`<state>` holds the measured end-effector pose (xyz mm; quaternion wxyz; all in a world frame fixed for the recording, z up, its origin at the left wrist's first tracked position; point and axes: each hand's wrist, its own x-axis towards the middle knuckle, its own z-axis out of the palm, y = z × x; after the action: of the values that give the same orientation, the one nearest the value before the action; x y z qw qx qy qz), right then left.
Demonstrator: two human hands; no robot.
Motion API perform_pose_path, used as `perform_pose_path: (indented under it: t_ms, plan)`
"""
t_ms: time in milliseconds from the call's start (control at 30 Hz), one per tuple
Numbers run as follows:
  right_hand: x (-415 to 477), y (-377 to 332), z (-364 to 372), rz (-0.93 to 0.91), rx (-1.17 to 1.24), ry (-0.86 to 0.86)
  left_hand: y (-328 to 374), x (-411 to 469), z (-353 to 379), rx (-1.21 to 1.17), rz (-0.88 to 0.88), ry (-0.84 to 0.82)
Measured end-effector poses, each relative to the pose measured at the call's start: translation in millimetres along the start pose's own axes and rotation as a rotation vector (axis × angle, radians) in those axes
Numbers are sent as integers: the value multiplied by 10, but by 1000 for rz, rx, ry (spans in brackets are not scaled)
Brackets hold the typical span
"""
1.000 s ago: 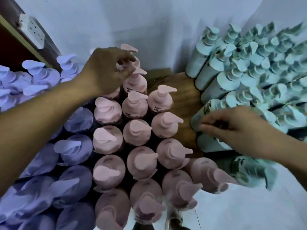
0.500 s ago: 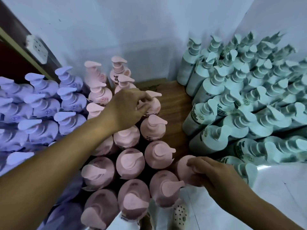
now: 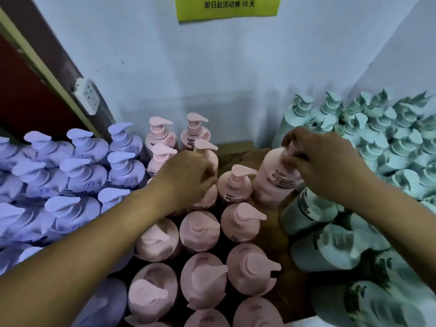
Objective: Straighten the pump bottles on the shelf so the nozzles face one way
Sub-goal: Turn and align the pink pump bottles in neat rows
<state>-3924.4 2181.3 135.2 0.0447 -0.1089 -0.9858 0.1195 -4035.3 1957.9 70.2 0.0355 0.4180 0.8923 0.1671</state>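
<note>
Head view, looking down into a shelf corner. A pale blue-white painted wall (image 3: 212, 67) closes the back and the right side. Three blocks of bottles stand on the brown wooden shelf (image 3: 236, 153): lilac plastic pump bottles (image 3: 82, 175) at the left, mint-green plastic pump bottles (image 3: 389, 142) at the right, and pink plastic pump bottles (image 3: 238, 223) in between. The pink nozzles that show point to the right; the mint-green heads point several ways.

Both bare forearms reach in from the near edge. The left hand (image 3: 188, 178) lies over the middle of the pink block, its fingers curled down round the top of the pink bottle beneath the left hand (image 3: 208, 197), whose pump is hidden. The right hand (image 3: 330, 166) grips the neck of the tall pink bottle with dark lettering (image 3: 273, 178) – fingers wrapped round it, the pump head covered. That bottle is at the right edge of the pink block, just beside the mint-green ones, with a strip of bare wood behind it. Whether its base touches the shelf cannot be told.

A dark brown frame with a pale yellow stripe (image 3: 47, 43) runs down the left, with a white wall socket (image 3: 86, 95) on it. A yellow-green paper notice with black print (image 3: 227, 7) hangs on the wall at the top.
</note>
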Motion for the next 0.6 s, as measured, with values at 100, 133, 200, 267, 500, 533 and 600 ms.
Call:
perform_pose_path:
  t_ms: [100, 133, 200, 267, 500, 533, 600]
  plan:
    - [471, -37, 132, -48, 20, -3, -68, -13, -3, -5, 13, -22]
    - [616, -40, 202, -55, 30, -19, -83, -27, -2, -31, 25, -9]
    - [852, -45, 359, -72, 42, -69, -100, -56, 1, -85, 49, 32]
    - [1009, -59, 533, -101, 25, -107, -113, -80, 15, -98, 60, 48]
    - [1148, -178, 1006, -230, -5, -200, -130, -109, 85, -123, 79, 114]
    - [1152, -189, 1022, -233, 15, -204, -127, -112, 92, -125, 80, 123]
    - [1167, -191, 1025, -241, 28, -211, -124, -117, 107, -135, 77, 142]
